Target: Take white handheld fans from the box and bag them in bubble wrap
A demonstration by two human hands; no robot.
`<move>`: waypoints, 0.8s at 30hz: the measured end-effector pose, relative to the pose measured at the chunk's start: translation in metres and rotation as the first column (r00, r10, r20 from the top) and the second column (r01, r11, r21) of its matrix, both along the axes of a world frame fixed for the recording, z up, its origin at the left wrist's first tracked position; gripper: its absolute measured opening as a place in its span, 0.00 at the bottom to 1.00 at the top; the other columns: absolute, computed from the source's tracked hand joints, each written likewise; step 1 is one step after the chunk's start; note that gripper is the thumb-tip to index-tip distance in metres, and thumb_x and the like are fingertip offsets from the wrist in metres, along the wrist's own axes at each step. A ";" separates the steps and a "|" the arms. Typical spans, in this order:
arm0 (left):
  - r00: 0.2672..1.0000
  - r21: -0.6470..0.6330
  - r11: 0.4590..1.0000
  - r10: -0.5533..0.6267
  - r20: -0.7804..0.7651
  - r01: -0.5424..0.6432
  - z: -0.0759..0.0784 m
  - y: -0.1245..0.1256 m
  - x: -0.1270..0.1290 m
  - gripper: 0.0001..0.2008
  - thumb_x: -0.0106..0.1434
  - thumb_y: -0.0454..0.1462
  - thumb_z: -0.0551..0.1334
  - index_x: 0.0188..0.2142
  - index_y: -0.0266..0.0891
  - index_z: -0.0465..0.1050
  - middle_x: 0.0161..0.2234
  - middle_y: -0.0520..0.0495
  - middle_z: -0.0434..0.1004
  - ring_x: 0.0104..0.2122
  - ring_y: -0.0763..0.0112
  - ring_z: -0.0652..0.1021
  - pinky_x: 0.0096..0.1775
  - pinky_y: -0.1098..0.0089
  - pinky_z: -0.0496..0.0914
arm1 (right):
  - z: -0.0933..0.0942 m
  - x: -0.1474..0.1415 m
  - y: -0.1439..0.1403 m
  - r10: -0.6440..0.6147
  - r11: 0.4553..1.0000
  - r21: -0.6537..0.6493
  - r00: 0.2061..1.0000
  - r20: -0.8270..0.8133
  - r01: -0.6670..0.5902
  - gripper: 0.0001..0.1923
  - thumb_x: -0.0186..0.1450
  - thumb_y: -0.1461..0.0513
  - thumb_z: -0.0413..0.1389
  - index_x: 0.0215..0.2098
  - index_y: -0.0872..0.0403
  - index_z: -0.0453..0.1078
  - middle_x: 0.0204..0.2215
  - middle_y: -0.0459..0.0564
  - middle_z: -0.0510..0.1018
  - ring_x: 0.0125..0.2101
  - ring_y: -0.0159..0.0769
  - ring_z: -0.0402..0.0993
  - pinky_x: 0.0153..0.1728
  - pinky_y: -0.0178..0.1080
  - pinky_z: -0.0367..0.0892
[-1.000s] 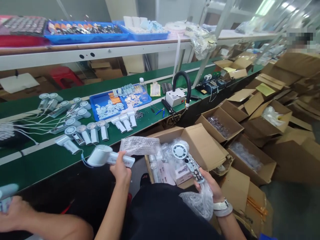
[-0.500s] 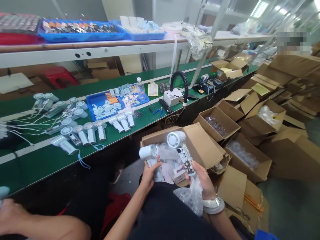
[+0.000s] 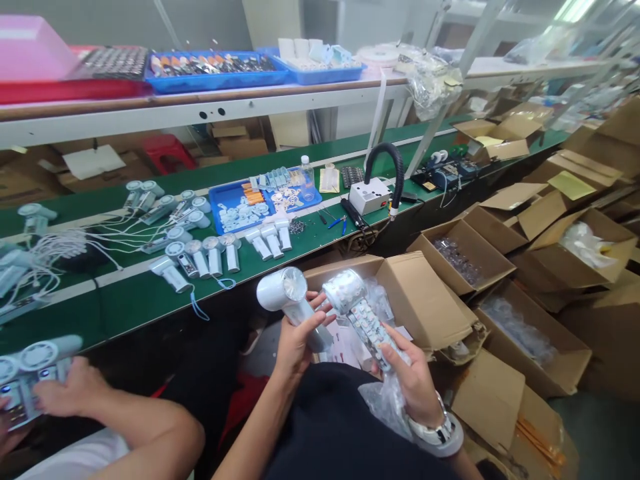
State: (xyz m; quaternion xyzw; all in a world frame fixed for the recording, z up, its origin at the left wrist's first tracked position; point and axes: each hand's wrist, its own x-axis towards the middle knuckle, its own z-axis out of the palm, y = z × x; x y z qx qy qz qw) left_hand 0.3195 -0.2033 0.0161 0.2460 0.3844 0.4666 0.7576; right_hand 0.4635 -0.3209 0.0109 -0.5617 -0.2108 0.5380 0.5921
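Note:
My left hand (image 3: 300, 340) is closed round the handle of a plain pale blue handheld fan (image 3: 284, 292), its round head up and to the left. In my right hand (image 3: 413, 380) is a second handheld fan (image 3: 345, 291), tilted, its handle covered in small light and dark decorations. A clear plastic bag (image 3: 385, 403) hangs beneath the right hand. The two fan heads are close together above an open carton (image 3: 410, 300) that has white boxes and plastic wrapping in it. My left fingertips reach near the decorated fan's head; I cannot tell whether they touch it.
On the green bench (image 3: 125, 300) stand several pale blue fans with white cables, a blue parts tray (image 3: 225, 230) and a grey box with a black hose (image 3: 370, 197). A co-worker's hand (image 3: 70, 393) holds fans at the left. Open cartons (image 3: 463, 263) crowd the right.
The view has swung left, bringing in more of the co-worker and their fans. Both held fans have turned and come nearer, the decorated one tilting to the left.

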 end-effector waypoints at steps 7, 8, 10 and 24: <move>0.999 -0.018 0.999 0.037 -0.020 -0.037 0.020 -0.006 -0.002 0.34 0.40 0.32 0.70 0.50 0.39 0.66 0.39 0.43 0.77 0.40 0.57 0.77 0.39 0.64 0.73 | 0.001 -0.005 -0.001 0.018 1.000 -0.024 0.997 0.075 -0.016 0.26 0.55 0.54 0.61 0.50 0.54 0.67 0.31 0.50 0.76 0.23 0.30 0.68 0.26 0.34 0.68; 0.998 -0.015 0.999 0.049 -0.026 -0.049 0.021 -0.007 -0.003 0.34 0.39 0.32 0.71 0.49 0.38 0.67 0.38 0.43 0.77 0.40 0.57 0.76 0.39 0.65 0.72 | 0.001 -0.006 -0.001 0.024 0.999 -0.025 0.996 0.085 -0.022 0.26 0.55 0.54 0.61 0.50 0.54 0.67 0.31 0.50 0.76 0.23 0.30 0.68 0.26 0.34 0.68; 0.998 -0.005 0.998 0.065 -0.026 -0.065 0.022 -0.008 -0.004 0.33 0.39 0.33 0.71 0.48 0.38 0.68 0.37 0.44 0.77 0.40 0.58 0.77 0.39 0.66 0.72 | 0.002 -0.006 -0.001 0.031 0.999 -0.027 0.995 0.092 -0.029 0.27 0.55 0.53 0.61 0.50 0.54 0.68 0.30 0.50 0.76 0.22 0.30 0.69 0.26 0.35 0.68; 0.990 0.008 0.993 0.119 -0.074 -0.119 0.028 -0.014 -0.007 0.28 0.37 0.32 0.71 0.42 0.39 0.72 0.31 0.50 0.77 0.32 0.67 0.77 0.34 0.73 0.71 | 0.002 -0.009 -0.002 0.013 0.997 -0.083 0.987 0.158 0.000 0.28 0.49 0.52 0.64 0.46 0.54 0.71 0.42 0.53 0.77 0.34 0.41 0.74 0.34 0.40 0.72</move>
